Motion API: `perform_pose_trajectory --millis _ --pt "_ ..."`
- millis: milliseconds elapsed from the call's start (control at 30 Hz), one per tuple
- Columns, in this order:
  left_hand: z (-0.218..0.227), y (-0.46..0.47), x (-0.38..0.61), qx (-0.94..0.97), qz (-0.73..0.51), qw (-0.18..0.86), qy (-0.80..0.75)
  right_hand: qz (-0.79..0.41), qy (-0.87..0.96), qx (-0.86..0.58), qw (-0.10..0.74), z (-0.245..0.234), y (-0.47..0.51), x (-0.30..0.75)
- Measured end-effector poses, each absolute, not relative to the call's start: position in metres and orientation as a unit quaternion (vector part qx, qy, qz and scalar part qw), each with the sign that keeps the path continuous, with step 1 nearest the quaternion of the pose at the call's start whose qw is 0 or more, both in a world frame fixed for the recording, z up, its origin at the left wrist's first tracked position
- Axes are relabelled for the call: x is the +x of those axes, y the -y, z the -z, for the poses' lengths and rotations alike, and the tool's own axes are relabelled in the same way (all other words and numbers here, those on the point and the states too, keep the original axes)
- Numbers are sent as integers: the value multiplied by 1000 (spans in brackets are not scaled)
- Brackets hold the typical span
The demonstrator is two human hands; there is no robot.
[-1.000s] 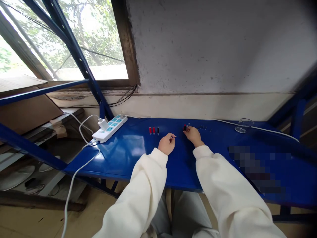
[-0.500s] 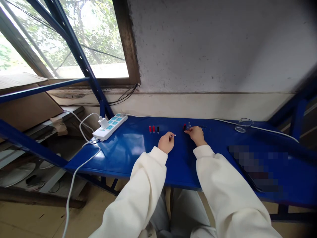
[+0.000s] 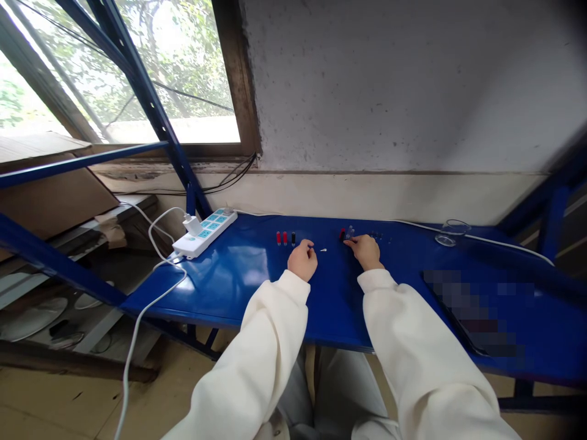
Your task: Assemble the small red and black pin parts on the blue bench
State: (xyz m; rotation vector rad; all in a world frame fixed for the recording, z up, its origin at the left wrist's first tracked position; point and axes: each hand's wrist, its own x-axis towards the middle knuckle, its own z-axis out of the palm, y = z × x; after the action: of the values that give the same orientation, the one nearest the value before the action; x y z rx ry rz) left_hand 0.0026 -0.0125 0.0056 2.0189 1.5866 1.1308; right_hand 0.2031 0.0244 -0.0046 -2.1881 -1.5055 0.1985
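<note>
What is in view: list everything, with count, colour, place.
table: one, blue, below the window.
power strip: one, white and teal, table's far-left corner.
cable: one, white, hanging off the left edge.
pegs: three, two red, one black, upright at mid-table.
small piece: one, white, right of the pegs.
small parts: several, dark red and clear, further right.
glass dish: one, clear, far right.
left hand: one, curled, on the table.
right hand: one, fingertips at the small parts.

The left sleeve (image 3: 257,360) and right sleeve (image 3: 426,366) are long, loose, cream-white fabric, softly creased, each ending in a plain cuff at the wrist. The left hand (image 3: 302,261) and right hand (image 3: 367,252) are bare. Light grey trousers (image 3: 342,391) show between the sleeves.
</note>
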Motion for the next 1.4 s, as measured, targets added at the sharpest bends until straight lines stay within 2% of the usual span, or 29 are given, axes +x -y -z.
perform_pose_trajectory --millis 233,500,700,833,1033,1233,1400 --pt "-12 7 -7 694 -334 81 -633 -81 545 -800 237 4 -25 202" --pt "-12 -4 -11 686 -278 63 -669 -84 543 -804 227 5 -27 202" --pt "-11 -8 -13 683 -294 34 -668 -84 544 -805 220 3 -25 202" --pt "-12 -8 -14 687 -318 55 -651 -92 543 -805 219 0 -23 199" --pt "-7 -4 -11 690 -438 183 -547 -93 552 -797 228 0 -19 198" --pt "-1 -1 -4 649 -516 332 -451 -31 563 -794 226 -11 -2 187" --pt "-6 -2 -2 580 -521 484 -397 -24 571 -751 329 -22 20 162"
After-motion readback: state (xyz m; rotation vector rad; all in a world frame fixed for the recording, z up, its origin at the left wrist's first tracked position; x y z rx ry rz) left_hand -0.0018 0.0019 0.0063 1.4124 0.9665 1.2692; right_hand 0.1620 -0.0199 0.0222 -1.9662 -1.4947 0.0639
